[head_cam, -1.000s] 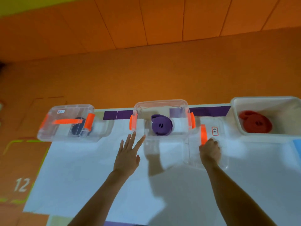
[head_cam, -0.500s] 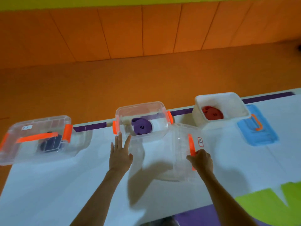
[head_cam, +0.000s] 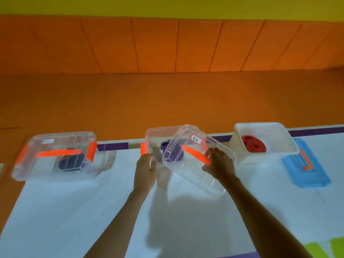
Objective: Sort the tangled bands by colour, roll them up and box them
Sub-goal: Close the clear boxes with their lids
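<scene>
Found three boxes in a row along the far edge of the white tabletop (head_cam: 74,211).

Left of frame: lidded clear plastic box (head_cam: 55,138) with orange latches, closed, dark navy rolled band (head_cam: 71,162) visible through the wall. Judged complete.

Centre of frame: open clear plastic box (head_cam: 158,131) holding a purple rolled band (head_cam: 163,146). Over it a clear plastic lid (head_cam: 193,175) with orange carry handle (head_cam: 195,154) and white label (head_cam: 197,140), held at a slant, skewed to the box outline, overlapping its right half, not seated. Right hand (head_cam: 219,164) curled round the lid's right edge beside the handle end. Left hand (head_cam: 144,170) at the box's near left corner, just below an orange side latch (head_cam: 144,148), fingers (head_cam: 151,162) bent against the corner wall, apparently steadying it. Step in hand judged as closing of this box.

Right of frame: white open plastic box (head_cam: 260,124) containing red rolled bands (head_cam: 254,146), count not clear. Just beside it, further right, a blue plastic lid (head_cam: 305,172) with orange handle, flat on the tabletop, on no box.

Every band in view rolled and boxed by colour. Sorting and rolling therefore judged finished. Left to do: seating and latching the clear plastic lid, then probably covering the white open plastic box with the blue plastic lid.
</scene>
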Demonstrator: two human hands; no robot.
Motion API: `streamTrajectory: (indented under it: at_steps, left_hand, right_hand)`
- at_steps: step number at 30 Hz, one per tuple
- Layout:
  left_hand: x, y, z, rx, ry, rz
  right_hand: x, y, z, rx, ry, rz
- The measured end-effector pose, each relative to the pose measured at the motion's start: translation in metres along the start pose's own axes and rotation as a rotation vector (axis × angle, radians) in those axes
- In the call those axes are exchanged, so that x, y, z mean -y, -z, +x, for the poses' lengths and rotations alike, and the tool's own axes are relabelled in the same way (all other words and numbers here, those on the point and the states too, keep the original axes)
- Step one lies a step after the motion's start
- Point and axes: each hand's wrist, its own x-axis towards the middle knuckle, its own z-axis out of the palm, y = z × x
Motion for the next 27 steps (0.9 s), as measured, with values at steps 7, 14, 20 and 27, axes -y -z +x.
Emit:
streamTrajectory:
  at_steps: [7, 14, 20, 27]
  left_hand:
    - [-0.015, -0.008, 0.047, -0.052, 0.108, -0.216]
    - [-0.012, -0.03, 0.067, -0.239, 0.141, 0.084]
    - [-0.004, -0.039, 0.07, -0.289, 0.375, -0.126]
    - [-0.001, -0.033, 0.072, -0.264, 0.521, -0.486]
  right_hand:
    - [0.043, -0.008, 0.098, 0.179, 0.336, -0.128]
    - [0.05, -0.037, 0.135, 0.255, 0.554, -0.019]
    - [0.0, -0.072, 0.108, -0.086, 0.091, 0.342]
    - [-0.018, -0.08, 0.102, -0.004, -0.393, 1.048]
